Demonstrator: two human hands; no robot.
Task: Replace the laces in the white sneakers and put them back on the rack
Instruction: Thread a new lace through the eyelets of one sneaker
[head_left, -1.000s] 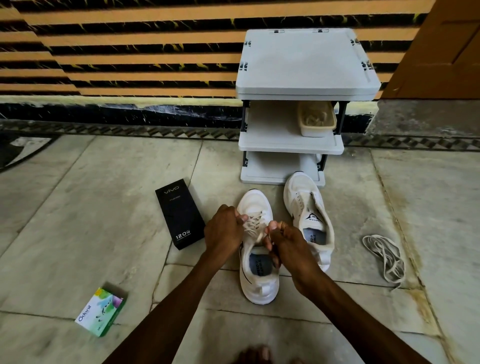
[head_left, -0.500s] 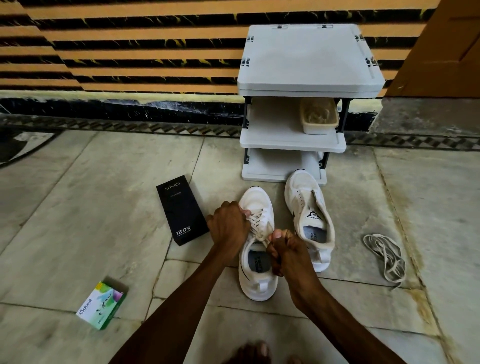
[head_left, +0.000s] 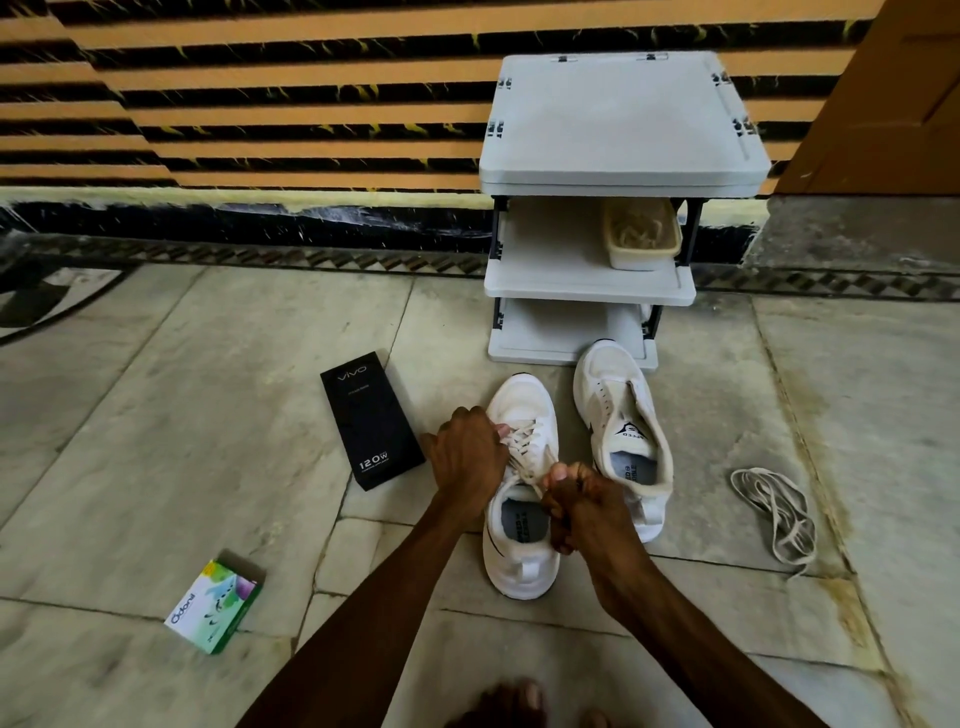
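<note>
Both hands are working on the white fabric sneaker (head_left: 519, 571) lying on the stone floor (head_left: 208, 415), just in front of the grey plastic three-shelf rack (head_left: 587, 286). The left hand (head_left: 465, 457) is pinching the cream flat lace (head_left: 525, 448) at the eyelets; the right hand (head_left: 584, 501) is gripping its end in a curled fist. Uneven pulling is probably risking lopsided ends or a skipped eyelet, and the unpinned shoe could be sliding sideways into the second white sneaker (head_left: 623, 431) beside it.
</note>
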